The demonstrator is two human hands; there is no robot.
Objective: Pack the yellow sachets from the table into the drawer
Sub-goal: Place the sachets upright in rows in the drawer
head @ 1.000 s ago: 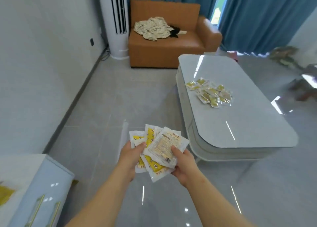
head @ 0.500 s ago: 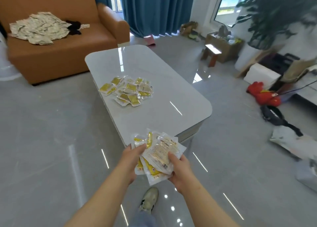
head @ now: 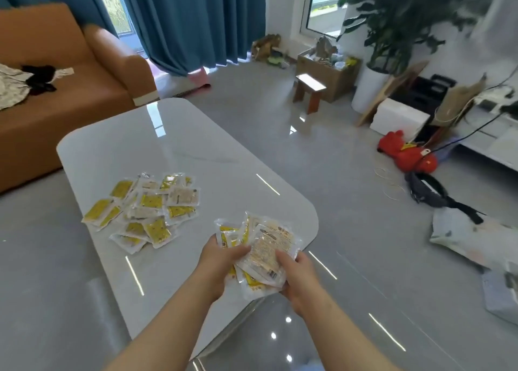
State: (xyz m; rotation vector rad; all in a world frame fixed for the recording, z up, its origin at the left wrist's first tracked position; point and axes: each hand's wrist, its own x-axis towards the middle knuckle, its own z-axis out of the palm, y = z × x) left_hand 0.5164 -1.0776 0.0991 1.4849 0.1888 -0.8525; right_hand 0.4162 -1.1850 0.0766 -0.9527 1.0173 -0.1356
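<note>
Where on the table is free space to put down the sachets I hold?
Bare: the far end of the table, between the sofa and the loose sachets; also the strip to their right. Crowded: the left side, under them.

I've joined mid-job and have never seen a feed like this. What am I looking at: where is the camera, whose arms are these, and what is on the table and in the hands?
There is no machine here: a person works with bare hands. The picture comes from a wide-angle camera worn on the person's head, looking forward and down, so both forearms enter from the bottom edge. The left hand and right hand together grip a fanned bundle of yellow sachets over the near end of the glossy white coffee table. A loose pile of yellow sachets lies on the table, left of the hands. Behind it stands an orange sofa. The drawer is not in view.
</note>
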